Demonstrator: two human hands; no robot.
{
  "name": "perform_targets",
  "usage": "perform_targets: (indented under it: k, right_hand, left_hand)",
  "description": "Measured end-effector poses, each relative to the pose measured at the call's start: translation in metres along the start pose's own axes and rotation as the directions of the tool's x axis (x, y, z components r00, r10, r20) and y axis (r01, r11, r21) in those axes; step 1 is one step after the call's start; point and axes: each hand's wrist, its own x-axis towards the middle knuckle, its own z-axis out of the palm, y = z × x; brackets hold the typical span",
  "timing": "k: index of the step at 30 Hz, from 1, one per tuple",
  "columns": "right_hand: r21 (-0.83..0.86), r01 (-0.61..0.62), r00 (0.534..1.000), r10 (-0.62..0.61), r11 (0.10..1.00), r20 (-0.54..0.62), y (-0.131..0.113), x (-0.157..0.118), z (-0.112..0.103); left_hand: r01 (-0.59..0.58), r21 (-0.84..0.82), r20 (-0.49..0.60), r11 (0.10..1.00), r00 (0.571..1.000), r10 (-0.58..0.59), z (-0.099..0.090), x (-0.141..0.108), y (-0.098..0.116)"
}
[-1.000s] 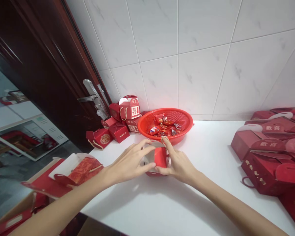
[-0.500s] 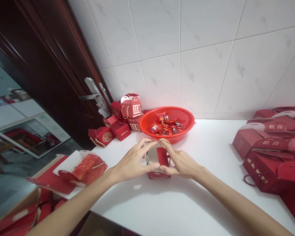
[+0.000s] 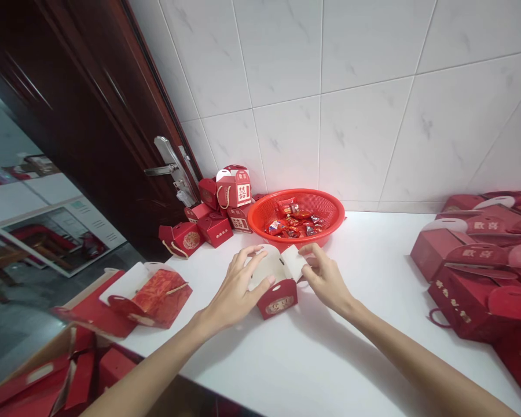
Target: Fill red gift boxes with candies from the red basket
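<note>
In front of me on the white table stands a small red gift box (image 3: pixel 278 299) with its top open, its pale inside showing. My left hand (image 3: pixel 238 284) spans the box's left side, fingers at the back rim and thumb by the front rim. On the right side, my right hand (image 3: pixel 325 277) pinches a raised flap (image 3: pixel 293 262) of the box, white side up. Just behind the box is a red plastic basket (image 3: pixel 260 217) holding several wrapped candies (image 3: pixel 293 223).
Finished-looking red boxes (image 3: pixel 217 229) are stacked left of the basket. An open red box (image 3: pixel 165 298) sits at the table's left edge, above a carton of flat red boxes (image 3: pixel 39 382). More red boxes (image 3: pixel 473 289) crowd the right. A tiled wall (image 3: pixel 364 127) rises behind; a dark door (image 3: pixel 91 104) stands left.
The box's right flap has been swung up and outward, opening the top. My right hand has moved right with it, apart from my left hand. The view has shifted slightly.
</note>
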Motion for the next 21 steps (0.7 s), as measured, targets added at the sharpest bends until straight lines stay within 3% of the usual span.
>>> perform_targets:
  k: [5,8,11,15,21]
  right_hand:
    - [0.189,-0.113,0.994,0.113,0.976,0.01,0.005,0.002,-0.003]
    - [0.254,-0.222,0.975,0.219,0.941,0.04,0.005,-0.001,-0.003]
    - [0.287,-0.287,0.957,0.286,0.914,0.048,0.007,-0.004,-0.001]
    - [0.242,-0.307,0.951,0.292,0.92,0.098,0.013,-0.008,0.006]
    - [0.018,-0.268,0.952,0.261,0.963,0.162,0.016,-0.01,0.005]
  left_hand:
    - [0.03,-0.101,-0.073,0.994,0.997,-0.038,0.005,-0.008,-0.012]
    - [0.104,-0.181,-0.103,0.978,0.987,-0.125,0.012,-0.017,-0.024]
    - [0.209,-0.277,-0.046,0.938,0.972,-0.231,0.024,-0.025,-0.033]
    - [0.267,-0.365,0.076,0.892,0.963,-0.257,0.037,-0.03,-0.043]
    - [0.207,-0.46,0.099,0.864,0.978,-0.182,0.044,-0.026,-0.055]
